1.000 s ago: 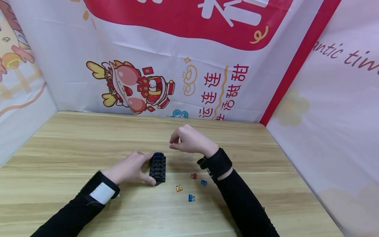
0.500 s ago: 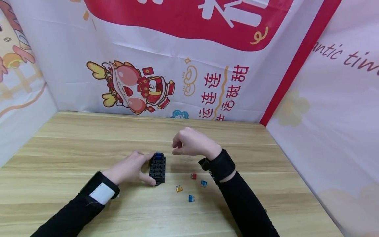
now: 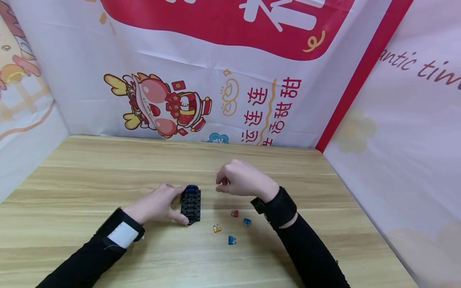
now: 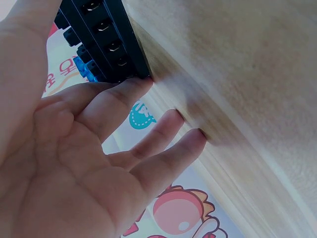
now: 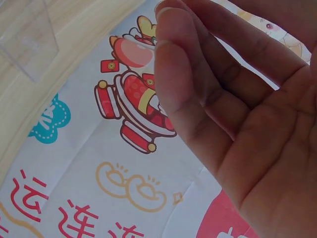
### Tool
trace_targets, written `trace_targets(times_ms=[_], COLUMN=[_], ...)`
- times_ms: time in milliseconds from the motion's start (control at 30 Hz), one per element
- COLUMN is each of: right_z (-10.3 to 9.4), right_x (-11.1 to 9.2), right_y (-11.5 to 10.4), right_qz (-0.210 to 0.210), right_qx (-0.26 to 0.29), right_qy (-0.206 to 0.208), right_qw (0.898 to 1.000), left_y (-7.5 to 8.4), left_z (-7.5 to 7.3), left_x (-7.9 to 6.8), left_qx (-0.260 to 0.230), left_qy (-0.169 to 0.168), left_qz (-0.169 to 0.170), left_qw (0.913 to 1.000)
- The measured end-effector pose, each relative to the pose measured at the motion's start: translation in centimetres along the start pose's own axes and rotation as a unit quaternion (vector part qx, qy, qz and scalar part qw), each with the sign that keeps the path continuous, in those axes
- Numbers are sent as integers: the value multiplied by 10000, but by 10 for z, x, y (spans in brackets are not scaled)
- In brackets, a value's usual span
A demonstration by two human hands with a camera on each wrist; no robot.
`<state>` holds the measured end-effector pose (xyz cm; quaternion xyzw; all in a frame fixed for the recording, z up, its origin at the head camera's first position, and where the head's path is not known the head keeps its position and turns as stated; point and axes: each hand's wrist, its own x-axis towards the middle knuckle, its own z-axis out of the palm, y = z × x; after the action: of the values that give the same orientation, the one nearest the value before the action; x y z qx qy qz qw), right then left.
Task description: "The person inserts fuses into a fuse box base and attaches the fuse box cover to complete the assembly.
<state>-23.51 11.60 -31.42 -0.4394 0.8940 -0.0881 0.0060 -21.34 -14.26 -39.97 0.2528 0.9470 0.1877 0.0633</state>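
Observation:
My left hand [image 3: 158, 203] rests on the table and grips a black fuse block [image 3: 191, 206] by its ends, thumb at the near end, index finger at the far end. A blue blade fuse [image 3: 192, 188] sits in the block's far end. To the right hovers my right hand [image 3: 246, 180], its fingers bent towards the thumb. Whether something small is between those fingertips cannot be made out. On the table below it lie a red fuse [image 3: 235, 213], an amber fuse [image 3: 217, 228], a blue fuse [image 3: 247, 222] and another blue fuse [image 3: 232, 240].
A clear plastic piece [image 5: 29, 39] shows at the upper left in the right wrist view. The wooden table [image 3: 108, 168] ends at a white printed cloth [image 3: 79, 88] at the back, with another cloth [image 3: 414, 168] along the right side.
My right hand has drifted right and towards me, away from the fuse block. My left hand keeps its grip on the block, and the loose fuses have stayed put.

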Motion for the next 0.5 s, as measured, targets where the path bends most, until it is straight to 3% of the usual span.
trace_targets(times_ms=[500], right_z=[17], right_x=[-15], right_y=[-7], right_qz=[-371], right_qx=[-192], right_qy=[35], right_qw=[9991], left_y=[-1], left_z=[0], left_x=[-2], left_qx=[-3], left_qy=[38], left_qz=[72], left_qw=[10000])
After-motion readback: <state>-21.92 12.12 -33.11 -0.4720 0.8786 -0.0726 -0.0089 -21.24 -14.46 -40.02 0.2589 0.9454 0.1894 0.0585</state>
